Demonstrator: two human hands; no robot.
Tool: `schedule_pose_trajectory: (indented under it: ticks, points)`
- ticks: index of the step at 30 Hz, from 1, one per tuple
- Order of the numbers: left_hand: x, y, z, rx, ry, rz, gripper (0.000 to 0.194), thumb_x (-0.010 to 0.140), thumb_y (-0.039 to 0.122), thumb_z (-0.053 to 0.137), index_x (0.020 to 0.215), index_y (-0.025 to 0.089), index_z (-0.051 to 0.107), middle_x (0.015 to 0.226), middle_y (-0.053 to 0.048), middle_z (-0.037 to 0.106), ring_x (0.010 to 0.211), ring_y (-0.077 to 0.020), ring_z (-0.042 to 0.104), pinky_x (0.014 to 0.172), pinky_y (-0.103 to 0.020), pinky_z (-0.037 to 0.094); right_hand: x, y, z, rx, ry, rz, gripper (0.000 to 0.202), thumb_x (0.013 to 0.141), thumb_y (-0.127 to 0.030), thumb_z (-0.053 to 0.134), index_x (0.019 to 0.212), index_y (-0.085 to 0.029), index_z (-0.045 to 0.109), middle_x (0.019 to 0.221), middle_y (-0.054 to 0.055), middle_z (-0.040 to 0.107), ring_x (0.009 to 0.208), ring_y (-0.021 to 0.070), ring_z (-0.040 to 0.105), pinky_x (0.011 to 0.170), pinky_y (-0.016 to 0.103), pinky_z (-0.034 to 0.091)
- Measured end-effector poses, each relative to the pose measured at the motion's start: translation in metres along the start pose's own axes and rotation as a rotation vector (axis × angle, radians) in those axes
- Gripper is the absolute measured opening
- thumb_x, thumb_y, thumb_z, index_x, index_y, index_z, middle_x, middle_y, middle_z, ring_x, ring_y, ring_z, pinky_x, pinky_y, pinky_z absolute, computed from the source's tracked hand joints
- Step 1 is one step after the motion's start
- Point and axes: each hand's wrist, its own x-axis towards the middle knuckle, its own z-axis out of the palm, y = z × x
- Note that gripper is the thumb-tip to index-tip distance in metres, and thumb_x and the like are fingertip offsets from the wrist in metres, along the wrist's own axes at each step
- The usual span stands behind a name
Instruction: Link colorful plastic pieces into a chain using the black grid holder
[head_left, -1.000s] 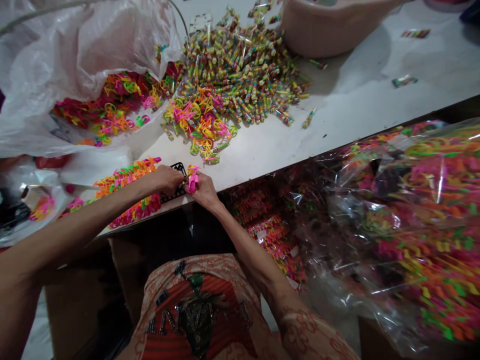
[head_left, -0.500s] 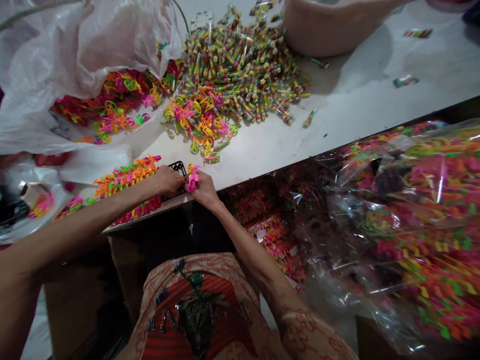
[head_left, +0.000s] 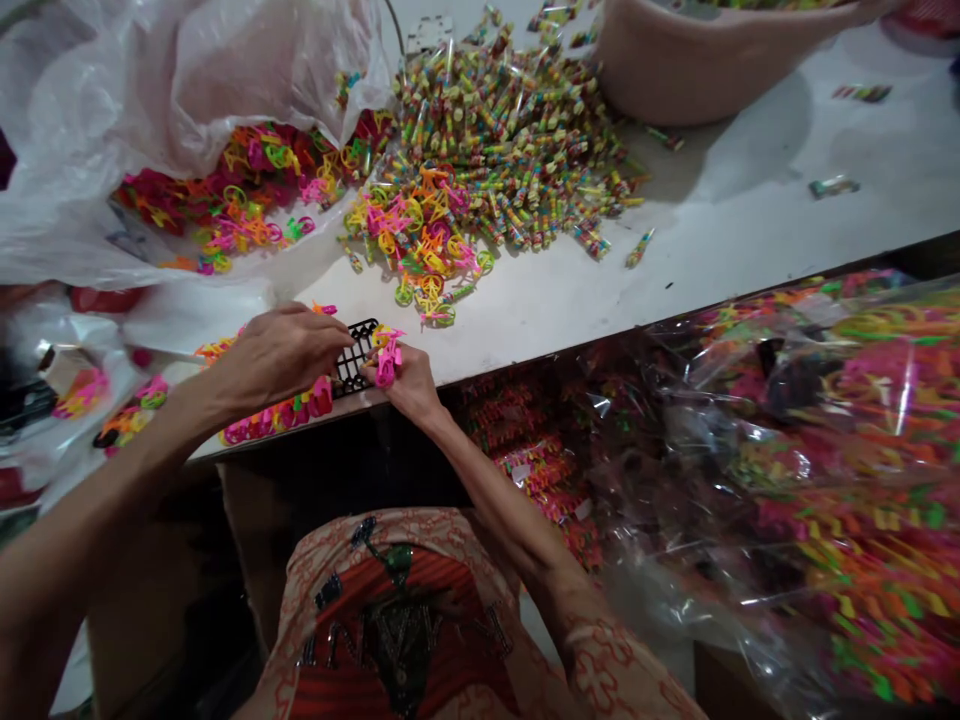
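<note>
My right hand [head_left: 411, 383] is closed around several small pink and yellow plastic toys [head_left: 388, 360] that look like little bicycles, at the right end of a black plastic grid [head_left: 355, 362]. The grid lies near the front edge of the table, with its slots bare at this end. Over the grid's left part is my left hand [head_left: 289, 350], palm down, its fingers stretched toward the bare slots and nothing visible in them. Below it, a packed row of pink, orange and green toys [head_left: 281, 412] stands in line with the grid, partly covered by my left hand and forearm.
Beyond my hands lie a loose heap of bright toys [head_left: 431, 240] and a large pile of small wrapped candy tubes [head_left: 510, 150]. A clear plastic bag [head_left: 187, 80] of toys sits at left, a pale pink basin [head_left: 675, 65] at back right. Filled plastic bags [head_left: 862, 450] stand below the table edge.
My left hand has drawn back leftward and risen from the grid beside my right hand, its fingers straightening; more bare grid shows. My right hand keeps its toys. The view has shifted slightly.
</note>
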Motion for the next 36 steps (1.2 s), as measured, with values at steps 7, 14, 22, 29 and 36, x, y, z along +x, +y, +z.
schedule_pose_trajectory:
  ticks: [7, 14, 22, 29, 36]
  points:
    - [-0.046, 0.005, 0.02, -0.082, 0.243, -0.172, 0.031, 0.091, 0.025, 0.041, 0.105, 0.027, 0.068, 0.119, -0.007, 0.07, 0.116, -0.022, 0.061, 0.102, -0.046, 0.041, -0.003, -0.006, 0.016, -0.11, -0.104, 0.004, 0.007, 0.073, -0.015, 0.062, 0.07, -0.019, 0.067, 0.078, 0.003, 0.066, 0.076, 0.0182, 0.061, 0.07, 0.027, 0.046]
    - [-0.057, 0.0, 0.04, -0.193, 0.345, -0.258, 0.032, 0.091, 0.022, 0.041, 0.11, 0.026, 0.067, 0.122, -0.007, 0.068, 0.122, -0.0216, 0.057, 0.103, -0.047, 0.042, -0.002, -0.008, 0.022, -0.288, -0.091, 0.028, 0.014, 0.074, -0.017, 0.061, 0.061, -0.019, 0.062, 0.073, 0.004, 0.066, 0.07, 0.0179, 0.059, 0.064, 0.027, 0.04]
    - [-0.058, -0.003, 0.049, -0.218, 0.371, -0.239, 0.034, 0.094, 0.022, 0.038, 0.116, 0.024, 0.064, 0.124, -0.007, 0.066, 0.123, -0.0208, 0.056, 0.104, -0.045, 0.042, 0.008, -0.026, 0.015, -0.597, -0.307, 0.009, 0.011, 0.079, -0.015, 0.058, 0.071, -0.017, 0.064, 0.082, 0.006, 0.067, 0.073, 0.0182, 0.059, 0.064, 0.027, 0.039]
    - [-0.053, 0.003, 0.051, -0.036, 0.327, -0.182, 0.043, 0.095, 0.032, 0.039, 0.137, 0.025, 0.047, 0.149, -0.01, 0.044, 0.14, -0.0296, 0.037, 0.113, -0.057, 0.021, 0.007, -0.049, 0.033, -0.884, -0.474, 0.002, 0.023, 0.09, -0.014, 0.045, 0.097, -0.016, 0.066, 0.101, 0.011, 0.067, 0.084, 0.021, 0.063, 0.067, 0.03, 0.043]
    - [-0.036, 0.006, 0.056, -0.013, 0.265, -0.098, 0.045, 0.096, 0.032, 0.031, 0.132, 0.023, 0.056, 0.145, -0.012, 0.049, 0.137, -0.0319, 0.04, 0.11, -0.06, 0.022, 0.024, -0.041, -0.044, -0.802, -0.351, 0.009, 0.026, 0.088, -0.01, 0.049, 0.108, -0.017, 0.065, 0.104, 0.006, 0.066, 0.091, 0.0151, 0.062, 0.081, 0.024, 0.047]
